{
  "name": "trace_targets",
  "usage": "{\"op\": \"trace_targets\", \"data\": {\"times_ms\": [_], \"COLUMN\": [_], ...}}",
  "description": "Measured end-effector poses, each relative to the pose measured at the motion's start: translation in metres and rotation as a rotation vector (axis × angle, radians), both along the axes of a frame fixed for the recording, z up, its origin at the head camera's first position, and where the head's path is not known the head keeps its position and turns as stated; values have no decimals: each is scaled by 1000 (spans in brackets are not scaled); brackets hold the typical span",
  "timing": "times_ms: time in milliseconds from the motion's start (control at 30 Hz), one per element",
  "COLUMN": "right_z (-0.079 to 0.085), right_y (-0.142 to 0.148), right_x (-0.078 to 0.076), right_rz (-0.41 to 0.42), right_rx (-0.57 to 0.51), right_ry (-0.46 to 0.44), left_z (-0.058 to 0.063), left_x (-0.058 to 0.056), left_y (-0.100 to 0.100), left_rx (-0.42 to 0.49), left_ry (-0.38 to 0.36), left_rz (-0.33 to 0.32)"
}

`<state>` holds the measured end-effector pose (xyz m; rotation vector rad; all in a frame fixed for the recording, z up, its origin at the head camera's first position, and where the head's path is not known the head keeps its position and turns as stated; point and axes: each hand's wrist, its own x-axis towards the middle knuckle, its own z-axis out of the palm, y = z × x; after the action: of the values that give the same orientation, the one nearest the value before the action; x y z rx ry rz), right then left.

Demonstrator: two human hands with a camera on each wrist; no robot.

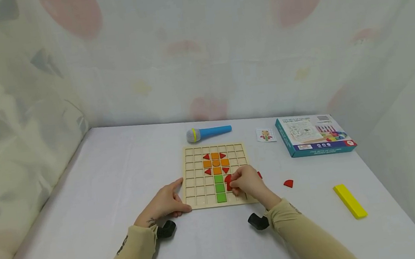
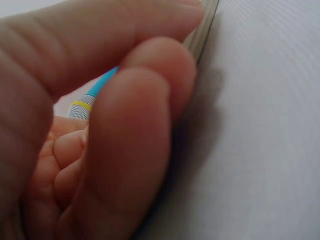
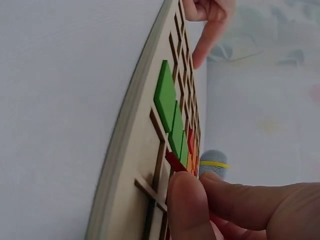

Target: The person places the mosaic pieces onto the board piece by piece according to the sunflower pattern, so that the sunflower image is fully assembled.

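Observation:
A wooden grid board (image 1: 195, 190) lies flat, holding orange squares (image 1: 215, 155), an orange disc (image 1: 216, 162), red triangles (image 1: 206, 157) and a column of green squares (image 1: 221, 197). My left hand (image 1: 165, 200) rests at the board's lower left corner, index finger on the left side and thumb on the near corner. With thumb and fingertips my right hand (image 1: 250, 181) pinches a small red piece (image 3: 175, 161) over the cells right of the green squares. The fingers partly cover its shape. Just above it in the head view shows a rounded red piece (image 1: 228, 178).
A red quarter-circle (image 1: 288, 183) lies right of the board; another red piece (image 1: 259, 175) is partly hidden by the right hand. Behind are a blue toy microphone (image 1: 211, 132), a picture card (image 1: 266, 134) and a game box (image 1: 314, 135). A yellow block (image 1: 350, 201) lies far right.

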<state>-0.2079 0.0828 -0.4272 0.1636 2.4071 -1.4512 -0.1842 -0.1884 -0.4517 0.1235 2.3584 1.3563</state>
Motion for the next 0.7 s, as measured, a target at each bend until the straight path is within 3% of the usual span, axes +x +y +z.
{"op": "trace_targets", "data": {"times_ms": [333, 700], "right_z": [-3, -1], "right_y": [-6, -16], "right_x": [1, -3], "right_rz": [47, 74], "right_rx": [107, 381], "right_ry": [58, 176], "left_z": [-1, -1], "left_x": [0, -1], "left_y": [-1, -1], "left_rx": [1, 2], "left_ry": [0, -5], "left_rz": [-7, -6]}}
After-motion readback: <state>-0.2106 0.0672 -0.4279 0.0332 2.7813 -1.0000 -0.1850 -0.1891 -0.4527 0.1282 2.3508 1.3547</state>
